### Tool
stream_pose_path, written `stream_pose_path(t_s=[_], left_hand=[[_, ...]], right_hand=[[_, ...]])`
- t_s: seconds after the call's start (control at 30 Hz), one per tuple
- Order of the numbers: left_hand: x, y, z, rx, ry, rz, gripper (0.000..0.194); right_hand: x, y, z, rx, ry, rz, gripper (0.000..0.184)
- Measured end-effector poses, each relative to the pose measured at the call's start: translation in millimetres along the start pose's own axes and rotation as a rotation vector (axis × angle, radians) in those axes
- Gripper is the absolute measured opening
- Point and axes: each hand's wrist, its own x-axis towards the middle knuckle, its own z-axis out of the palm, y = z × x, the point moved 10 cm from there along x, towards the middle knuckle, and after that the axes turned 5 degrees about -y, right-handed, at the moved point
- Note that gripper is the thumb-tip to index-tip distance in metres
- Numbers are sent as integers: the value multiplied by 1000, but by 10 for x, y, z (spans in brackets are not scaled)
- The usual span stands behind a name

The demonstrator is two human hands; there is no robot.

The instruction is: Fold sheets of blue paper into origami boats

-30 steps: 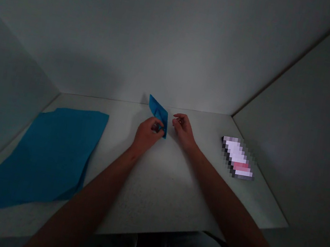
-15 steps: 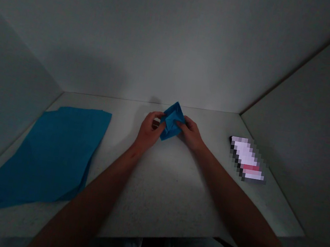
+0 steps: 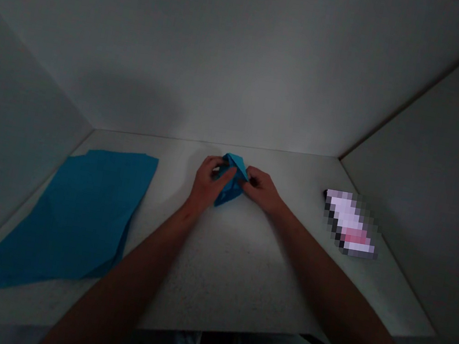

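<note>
A small folded piece of blue paper [image 3: 230, 187] sits just above the white table, pinched between both hands. My left hand [image 3: 209, 181] grips its left side with the fingers curled over the folds. My right hand [image 3: 262, 191] holds its right corner between thumb and fingers. Part of the fold is hidden behind my fingers, so its exact shape cannot be seen. A large creased sheet of blue paper [image 3: 77, 211] lies flat on the table to the left, out of reach of neither hand's fingers but not touched.
The white speckled table [image 3: 238, 279] is boxed in by pale walls at the back and both sides. A pixelated, blurred oblong object [image 3: 350, 224] lies near the right wall. My legs show below the table's front edge.
The folded paper has turned and now sits lower, with its shape more closed. Both hands have moved closer around it. The view has shifted slightly, so the table items appear further right.
</note>
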Motion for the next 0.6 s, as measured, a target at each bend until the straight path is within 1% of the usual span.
stream_pose_path(t_s=[0.1, 0.17, 0.3, 0.37, 0.5, 0.6], left_hand=[[-3, -15, -57, -60, 47, -12, 33], [-7, 24, -67, -43, 49, 12, 32], [-21, 122, -26, 30, 10, 81, 46], [-20, 92, -29, 13, 21, 57, 45], [0, -33, -37, -99, 41, -27, 32], [19, -61, -46, -129, 40, -37, 33]], right_hand=[[-4, 19, 36, 20, -43, 11, 33], [-7, 60, 65, 10, -76, 37, 31], [-15, 98, 85, -39, -83, 75, 27], [-18, 31, 107, -59, -86, 37, 24], [-35, -137, 126, -105, -78, -62, 23], [-46, -184, 95, -101, -56, -96, 28]])
